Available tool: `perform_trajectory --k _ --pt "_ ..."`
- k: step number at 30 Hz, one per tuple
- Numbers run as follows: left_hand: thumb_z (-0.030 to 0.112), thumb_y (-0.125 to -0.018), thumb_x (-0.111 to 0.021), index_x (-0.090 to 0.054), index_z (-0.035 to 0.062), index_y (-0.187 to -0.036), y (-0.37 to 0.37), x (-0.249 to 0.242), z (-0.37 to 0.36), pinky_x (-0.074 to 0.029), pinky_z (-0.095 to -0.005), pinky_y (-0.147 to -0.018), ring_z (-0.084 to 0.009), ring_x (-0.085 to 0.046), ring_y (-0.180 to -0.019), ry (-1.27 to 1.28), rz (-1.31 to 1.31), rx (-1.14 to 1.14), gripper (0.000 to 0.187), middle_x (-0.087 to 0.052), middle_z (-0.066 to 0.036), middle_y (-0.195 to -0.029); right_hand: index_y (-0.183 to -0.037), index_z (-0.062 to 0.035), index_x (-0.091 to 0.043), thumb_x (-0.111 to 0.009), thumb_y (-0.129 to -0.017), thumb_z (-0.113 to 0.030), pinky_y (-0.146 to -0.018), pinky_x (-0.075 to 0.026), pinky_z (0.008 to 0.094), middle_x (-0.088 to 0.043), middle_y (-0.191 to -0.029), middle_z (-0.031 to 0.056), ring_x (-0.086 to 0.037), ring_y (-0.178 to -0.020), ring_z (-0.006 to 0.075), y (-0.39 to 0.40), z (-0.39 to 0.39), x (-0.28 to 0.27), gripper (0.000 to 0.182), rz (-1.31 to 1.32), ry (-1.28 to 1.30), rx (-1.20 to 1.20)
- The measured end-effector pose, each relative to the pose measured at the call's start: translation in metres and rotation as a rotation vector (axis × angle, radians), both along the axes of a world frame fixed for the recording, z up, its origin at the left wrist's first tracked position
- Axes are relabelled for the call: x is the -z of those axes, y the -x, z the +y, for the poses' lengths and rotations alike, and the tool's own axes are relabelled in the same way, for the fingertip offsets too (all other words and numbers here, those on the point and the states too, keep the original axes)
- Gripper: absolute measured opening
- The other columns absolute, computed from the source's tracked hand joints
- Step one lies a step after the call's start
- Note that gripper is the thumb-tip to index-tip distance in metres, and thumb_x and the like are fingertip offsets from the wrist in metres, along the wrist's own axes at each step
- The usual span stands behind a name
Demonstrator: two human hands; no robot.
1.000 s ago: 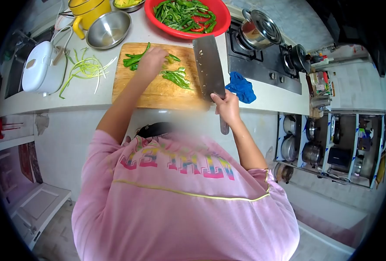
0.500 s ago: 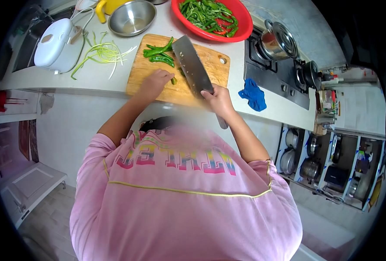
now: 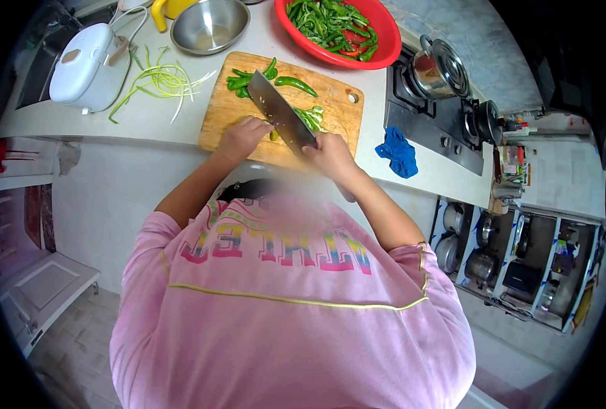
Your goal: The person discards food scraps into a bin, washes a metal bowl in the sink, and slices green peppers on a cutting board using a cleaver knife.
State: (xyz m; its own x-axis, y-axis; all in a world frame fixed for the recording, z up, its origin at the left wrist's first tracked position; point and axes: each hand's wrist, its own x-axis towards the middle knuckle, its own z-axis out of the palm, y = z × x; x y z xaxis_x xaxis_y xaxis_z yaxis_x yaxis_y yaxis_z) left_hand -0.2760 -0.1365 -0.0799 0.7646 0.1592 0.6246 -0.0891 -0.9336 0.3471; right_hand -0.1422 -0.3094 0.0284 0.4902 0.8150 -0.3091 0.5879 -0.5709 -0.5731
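Observation:
My right hand grips a broad cleaver by its handle end, the blade slanting up and left over the wooden cutting board. Beside the blade's left face, my left hand has its fingers curled together on a small piece of green pepper, mostly covered by the fingers. Sliced green pepper lies just right of the blade. Several whole green peppers sit by the blade's far end, and a single long pepper lies to its right.
A red basin of cut green peppers stands behind the board, with a steel bowl to its left. Pale green stalks and a white appliance are farther left. Right are a blue cloth, a stove and a pot.
The cleaver has swung left, bringing its blade close to my left fingers. The sliced pepper and a long pepper now show right of the blade.

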Motion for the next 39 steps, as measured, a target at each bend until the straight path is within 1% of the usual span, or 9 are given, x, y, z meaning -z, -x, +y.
perform_trajectory --k 4,7,10,13,16,19,22,26,39 --pt "0.007 -0.071 -0.060 -0.065 0.0114 -0.086 0.000 0.001 0.002 -0.050 -0.0264 -0.061 -0.0160 -0.059 -0.074 -0.010 -0.007 -0.004 0.017 -0.059 0.000 -0.078 -0.084 0.0010 -0.060 -0.062 -0.078 -0.016 -0.063 -0.046 0.0458 -0.060 -0.072 0.0238 -0.060 -0.071 0.0395 0.000 0.004 0.000 0.018 -0.018 0.032 -0.033" --pt "0.007 -0.071 -0.061 -0.064 0.0100 -0.084 0.001 -0.004 0.001 -0.050 -0.0264 -0.060 -0.0170 -0.059 -0.074 0.020 -0.022 -0.010 0.014 -0.059 0.000 -0.078 -0.091 0.0028 -0.060 -0.061 -0.079 -0.017 -0.056 -0.044 0.0400 -0.056 -0.062 0.0206 -0.058 -0.057 0.0317 -0.001 0.007 -0.001 0.023 -0.031 0.045 -0.058" --pt "0.007 -0.072 -0.062 -0.063 0.0089 -0.083 0.001 -0.006 0.001 -0.051 -0.0277 -0.061 -0.0182 -0.059 -0.077 0.050 -0.008 -0.003 0.012 -0.059 -0.002 -0.081 -0.090 0.0033 -0.060 -0.062 -0.080 -0.016 -0.054 -0.043 0.0386 -0.055 -0.061 0.0195 -0.057 -0.055 0.0291 -0.004 0.008 0.004 0.022 -0.040 -0.004 -0.082" --pt "0.007 -0.073 -0.060 -0.061 0.0082 -0.083 0.001 -0.012 -0.001 -0.051 -0.0295 -0.066 -0.0193 -0.058 -0.084 0.107 0.051 -0.023 0.010 -0.059 -0.003 -0.086 -0.091 0.0040 -0.061 -0.063 -0.080 -0.014 -0.053 -0.043 0.0359 -0.056 -0.060 0.0169 -0.054 -0.052 0.0233 -0.005 0.008 -0.004 0.021 0.014 0.017 0.009" --pt "0.006 -0.074 -0.058 -0.059 0.0071 -0.082 -0.001 -0.005 0.002 -0.050 -0.0309 -0.071 -0.0206 -0.057 -0.088 0.138 0.073 -0.024 0.008 -0.059 -0.004 -0.088 -0.092 0.0047 -0.061 -0.064 -0.080 -0.013 -0.052 -0.042 0.0337 -0.056 -0.060 0.0142 -0.052 -0.051 0.0183 -0.013 0.001 0.006 0.022 0.105 -0.091 0.097" --pt "0.006 -0.073 -0.055 -0.058 0.0056 -0.084 -0.003 0.002 0.004 -0.049 -0.0310 -0.071 -0.0207 -0.056 -0.088 0.102 0.058 0.021 0.011 -0.057 -0.004 -0.087 -0.092 0.0040 -0.061 -0.063 -0.080 -0.013 -0.053 -0.042 0.0332 -0.056 -0.061 0.0138 -0.052 -0.052 0.0170 -0.019 -0.007 0.008 0.021 0.061 -0.105 0.082" --pt "0.007 -0.073 -0.053 -0.057 0.0043 -0.085 0.000 0.003 0.004 -0.048 -0.0310 -0.071 -0.0212 -0.055 -0.086 0.027 0.047 0.054 0.014 -0.056 -0.004 -0.086 -0.092 0.0030 -0.061 -0.062 -0.079 -0.013 -0.054 -0.043 0.0339 -0.056 -0.061 0.0149 -0.054 -0.054 0.0191 -0.013 -0.009 0.005 0.020 -0.025 -0.058 0.027" --pt "0.004 -0.070 -0.058 -0.060 0.0047 -0.081 0.004 0.000 0.009 -0.047 -0.0311 -0.064 -0.0217 -0.057 -0.076 -0.036 0.096 0.089 0.011 -0.057 -0.006 -0.079 -0.080 0.0017 -0.060 -0.063 -0.078 -0.018 -0.063 -0.047 0.0453 -0.059 -0.069 0.0231 -0.060 -0.069 0.0389 -0.002 -0.003 -0.001 0.020 -0.050 0.019 -0.019" --pt "0.005 -0.075 -0.062 -0.062 0.0042 -0.080 0.013 -0.004 0.012 -0.049 -0.0295 -0.062 -0.0212 -0.058 -0.075 -0.012 0.052 0.130 0.005 -0.060 -0.006 -0.081 -0.081 -0.0001 -0.062 -0.058 -0.073 -0.009 -0.068 -0.050 0.0462 -0.063 -0.075 0.0228 -0.063 -0.076 0.0378 0.017 0.029 -0.002 0.012 -0.217 0.141 -0.270"
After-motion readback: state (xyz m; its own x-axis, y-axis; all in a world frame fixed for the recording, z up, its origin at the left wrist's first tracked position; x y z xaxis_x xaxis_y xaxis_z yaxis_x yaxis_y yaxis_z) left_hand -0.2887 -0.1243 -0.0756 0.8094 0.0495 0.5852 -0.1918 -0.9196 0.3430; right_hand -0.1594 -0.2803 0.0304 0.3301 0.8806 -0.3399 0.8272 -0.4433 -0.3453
